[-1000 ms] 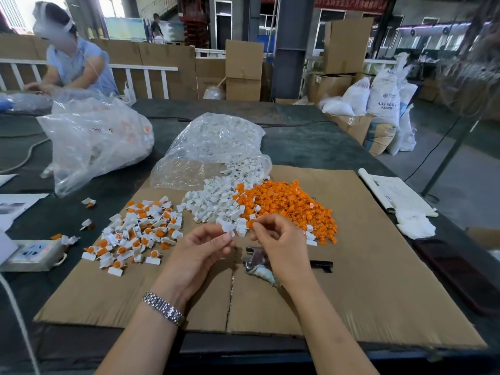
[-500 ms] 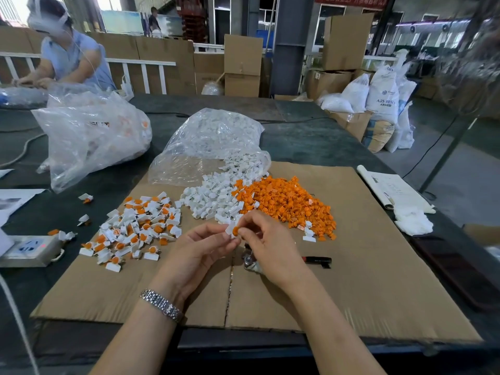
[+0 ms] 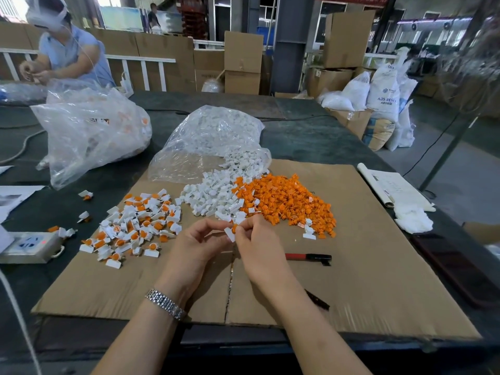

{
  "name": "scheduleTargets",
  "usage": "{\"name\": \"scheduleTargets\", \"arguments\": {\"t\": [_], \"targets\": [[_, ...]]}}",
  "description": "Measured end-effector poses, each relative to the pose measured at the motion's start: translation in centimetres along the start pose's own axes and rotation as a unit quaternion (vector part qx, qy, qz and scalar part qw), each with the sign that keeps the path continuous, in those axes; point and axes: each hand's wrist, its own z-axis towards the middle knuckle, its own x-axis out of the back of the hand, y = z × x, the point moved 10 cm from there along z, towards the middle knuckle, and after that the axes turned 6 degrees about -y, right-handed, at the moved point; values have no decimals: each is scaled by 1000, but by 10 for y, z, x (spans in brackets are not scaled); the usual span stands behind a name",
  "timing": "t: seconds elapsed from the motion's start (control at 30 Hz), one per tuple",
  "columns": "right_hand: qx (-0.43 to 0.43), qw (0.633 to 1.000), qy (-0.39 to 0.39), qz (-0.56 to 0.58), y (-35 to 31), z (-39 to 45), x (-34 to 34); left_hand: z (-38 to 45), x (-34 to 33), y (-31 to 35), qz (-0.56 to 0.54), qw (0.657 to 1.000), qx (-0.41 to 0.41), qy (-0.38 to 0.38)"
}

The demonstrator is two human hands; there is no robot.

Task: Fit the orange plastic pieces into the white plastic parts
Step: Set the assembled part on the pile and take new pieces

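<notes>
Head view, near to far. Left hand (image 3: 195, 247) pinches a white part (image 3: 230, 234), its long axis tilted down-right. Right hand (image 3: 258, 246) pinches an orange piece (image 3: 234, 227) touching that part's upper end; seating looks unfinished. Assembled pieces (image 3: 132, 228) lie left; loose orange pile (image 3: 286, 200) nearer the right hand. Beyond, clear bag (image 3: 208, 142) spills white parts (image 3: 213, 196) onto cardboard (image 3: 365, 280).

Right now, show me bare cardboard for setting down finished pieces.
Free: the cardboard sheet below the assembled pile, left of the left hand; also right of the red-handled tool. Crowded: the white parts and orange pieces heaps.
</notes>
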Motion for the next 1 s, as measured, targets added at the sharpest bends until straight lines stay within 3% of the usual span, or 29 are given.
{"name": "scheduleTargets", "arguments": {"t": [0.17,0.37,0.73,1.0], "targets": [[17,994,-36,105,4,-1,8,4,1,-6,-76,997,30,-14],[107,986,-37,126,-8,-9,25,7,-4,-7,-88,994,38,-55],[219,974,19,-50,-33,-19,28,6,-1,-15,-95,992,69,-49],[211,975,9,-67,-32,-19,24,7,2,-17,-67,994,80,-32]]}}
